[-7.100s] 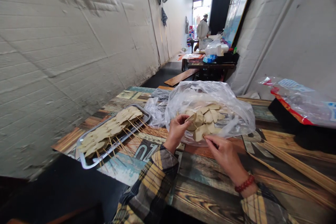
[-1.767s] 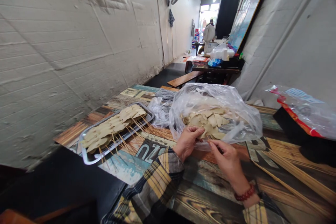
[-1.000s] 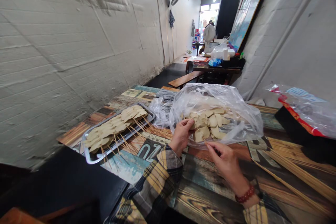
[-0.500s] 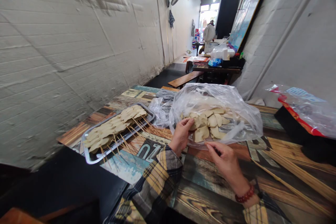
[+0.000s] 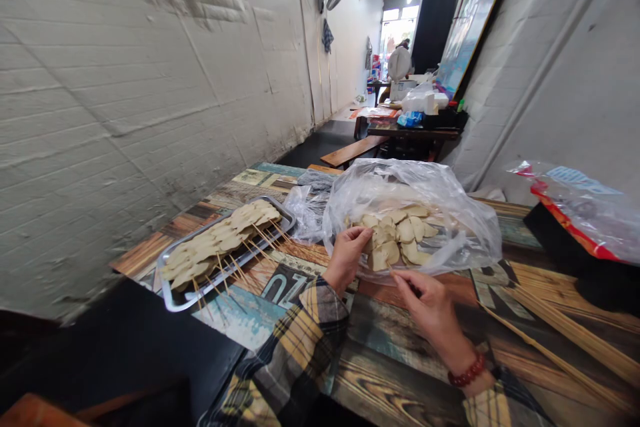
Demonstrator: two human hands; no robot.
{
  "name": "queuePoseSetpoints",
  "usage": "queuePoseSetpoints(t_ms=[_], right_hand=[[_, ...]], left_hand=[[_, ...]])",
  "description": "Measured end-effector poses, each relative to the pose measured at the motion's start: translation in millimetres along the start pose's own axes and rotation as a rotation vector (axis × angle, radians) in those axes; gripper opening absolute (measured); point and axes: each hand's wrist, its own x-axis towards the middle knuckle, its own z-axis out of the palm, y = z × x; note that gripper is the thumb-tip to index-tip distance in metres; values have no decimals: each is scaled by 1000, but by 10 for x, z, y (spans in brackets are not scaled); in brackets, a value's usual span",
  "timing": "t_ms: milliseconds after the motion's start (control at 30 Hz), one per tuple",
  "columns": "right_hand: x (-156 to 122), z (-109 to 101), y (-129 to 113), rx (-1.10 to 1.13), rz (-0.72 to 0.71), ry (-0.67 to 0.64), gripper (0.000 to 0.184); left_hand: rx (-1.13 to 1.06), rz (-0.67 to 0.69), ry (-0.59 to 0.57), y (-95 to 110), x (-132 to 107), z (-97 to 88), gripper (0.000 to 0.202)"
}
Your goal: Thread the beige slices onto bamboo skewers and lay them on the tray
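Note:
A clear plastic bag lies open on the wooden table, holding several pale beige food slices. My left hand pinches a slice at the bag's mouth. My right hand, with a red bead bracelet at the wrist, is closed on a thin bamboo skewer whose tip carries another slice. Both hands sit at the bag's near edge, close together.
A metal tray at the left holds several finished skewers. Loose bamboo sticks lie at the right. A red-edged plastic packet rests on a dark box. A white brick wall runs along the left; another table and a person stand far back.
My left hand came up from the bag's edge to pinch a slice, while the right hand kept the skewer tip at the slices. The view barely moved over the last second.

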Motion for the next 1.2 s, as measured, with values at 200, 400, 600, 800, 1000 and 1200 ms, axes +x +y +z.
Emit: queuePoseSetpoints(t_ms=[200, 400, 600, 800, 1000, 1200], right_hand=[[-4, 2, -6, 5, 26, 7, 29], [3, 9, -14, 42, 81, 32, 30], [35, -29, -79, 135, 172, 52, 34], [56, -48, -119, 237, 266, 36, 41], [65, -57, -147, 289, 306, 44, 42], [49, -37, -112, 250, 270, 36, 42]], left_hand=[[4, -6, -35, -12, -7, 3, 42], [-96, -64, -67, 53, -72, 63, 42], [-235, -171, -169, 110, -133, 97, 39], [-213, -166, -151, 111, -148, 98, 43], [-194, -162, -185, 138, -162, 106, 41], [-245, -152, -122, 130, -116, 80, 38]])
